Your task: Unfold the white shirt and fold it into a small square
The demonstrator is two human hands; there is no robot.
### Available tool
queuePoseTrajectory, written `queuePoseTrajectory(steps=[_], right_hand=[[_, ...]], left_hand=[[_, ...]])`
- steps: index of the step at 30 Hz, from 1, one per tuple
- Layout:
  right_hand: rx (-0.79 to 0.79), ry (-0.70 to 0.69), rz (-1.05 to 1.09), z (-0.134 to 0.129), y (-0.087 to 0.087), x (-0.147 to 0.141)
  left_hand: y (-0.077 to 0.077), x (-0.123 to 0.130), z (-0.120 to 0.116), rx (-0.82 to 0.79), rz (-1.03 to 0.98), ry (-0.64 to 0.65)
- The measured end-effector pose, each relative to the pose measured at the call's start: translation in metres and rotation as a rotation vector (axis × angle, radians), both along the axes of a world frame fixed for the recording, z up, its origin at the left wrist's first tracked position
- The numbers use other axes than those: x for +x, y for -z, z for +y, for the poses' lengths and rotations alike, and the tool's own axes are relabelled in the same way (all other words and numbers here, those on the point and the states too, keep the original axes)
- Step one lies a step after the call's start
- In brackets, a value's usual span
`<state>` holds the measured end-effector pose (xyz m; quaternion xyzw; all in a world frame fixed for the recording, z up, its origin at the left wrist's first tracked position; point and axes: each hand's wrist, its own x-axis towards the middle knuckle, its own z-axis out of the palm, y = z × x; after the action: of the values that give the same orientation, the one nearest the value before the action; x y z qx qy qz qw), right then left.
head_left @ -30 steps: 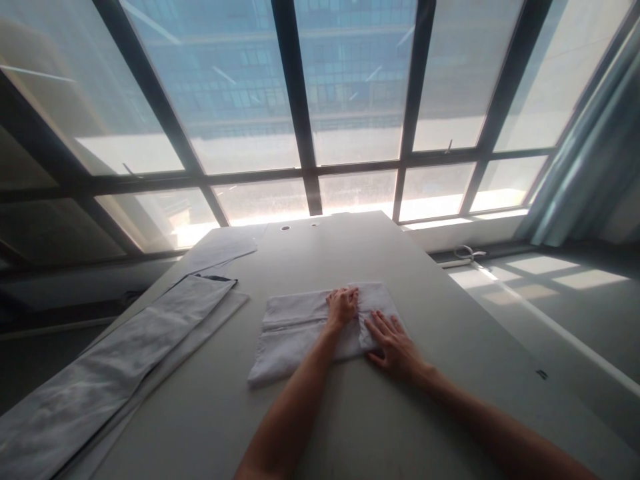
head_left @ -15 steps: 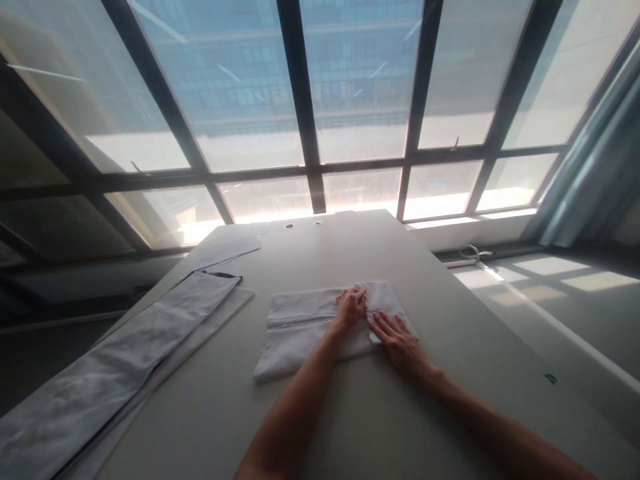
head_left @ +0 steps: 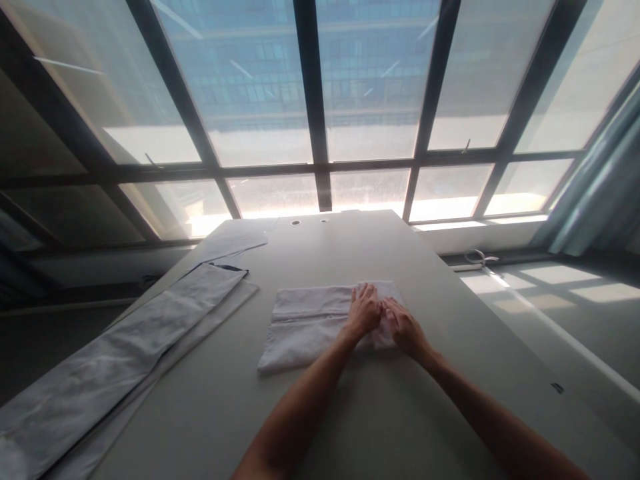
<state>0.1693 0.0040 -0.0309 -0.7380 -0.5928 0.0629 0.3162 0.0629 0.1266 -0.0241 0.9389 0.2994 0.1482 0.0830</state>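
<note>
A folded white cloth (head_left: 305,337) lies flat on the table, with a crease or seam running across it. My left hand (head_left: 365,312) rests on its right part, fingers stretched forward and pressed on the fabric. Close beside it, my right hand (head_left: 406,328) lies on the cloth's right end, its fingers reaching toward the left hand and slightly bent. Both hands appear open on the cloth; their thumbs are mostly hidden. The fabric under the hands is covered in part.
The long white table (head_left: 210,407) runs toward the windows (head_left: 370,140). At the left lie more grey-white fabric pieces (head_left: 125,353), layered and stretching to the near edge. A blue-grey curtain (head_left: 585,193) hangs at the right, and a white cable (head_left: 481,257) lies beyond the table's right side.
My left hand has gone from curled fingers to fingers laid out on the cloth. My right hand has shifted up toward the left one. The view has turned slightly left.
</note>
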Motion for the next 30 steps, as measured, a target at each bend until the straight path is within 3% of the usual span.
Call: queuePoseTrajectory(steps=[2, 5, 8, 12, 16, 21, 25, 27, 30], right_hand=[[-0.043, 0.071, -0.04, 0.03, -0.003, 0.002], [-0.16, 0.02, -0.101, 0.068, -0.003, 0.005], [-0.252, -0.033, -0.156, 0.084, 0.002, 0.019], [-0.323, 0.087, -0.244, 0.076, 0.009, 0.055], [-0.398, 0.194, -0.238, 0.068, 0.0, 0.08], [-0.297, 0.2, -0.208, 0.067, -0.01, 0.052], [-0.241, 0.068, -0.22, 0.047, 0.002, 0.018], [-0.255, 0.065, -0.25, 0.03, 0.01, 0.017], [-0.307, 0.124, -0.279, 0.004, 0.021, 0.039]], left_hand=[[0.009, 0.002, -0.004, -0.005, 0.064, 0.07], [0.019, -0.001, -0.004, 0.003, 0.094, 0.08], [0.022, -0.004, -0.002, 0.024, 0.078, 0.05], [0.02, -0.004, -0.003, 0.042, 0.075, -0.001], [0.019, -0.002, -0.005, 0.027, 0.061, -0.006], [0.018, -0.002, -0.004, -0.011, 0.025, 0.0], [0.018, -0.003, -0.001, -0.027, 0.024, -0.005], [0.017, -0.004, 0.001, -0.043, 0.036, -0.01], [0.016, -0.005, 0.002, -0.058, 0.047, -0.027]])
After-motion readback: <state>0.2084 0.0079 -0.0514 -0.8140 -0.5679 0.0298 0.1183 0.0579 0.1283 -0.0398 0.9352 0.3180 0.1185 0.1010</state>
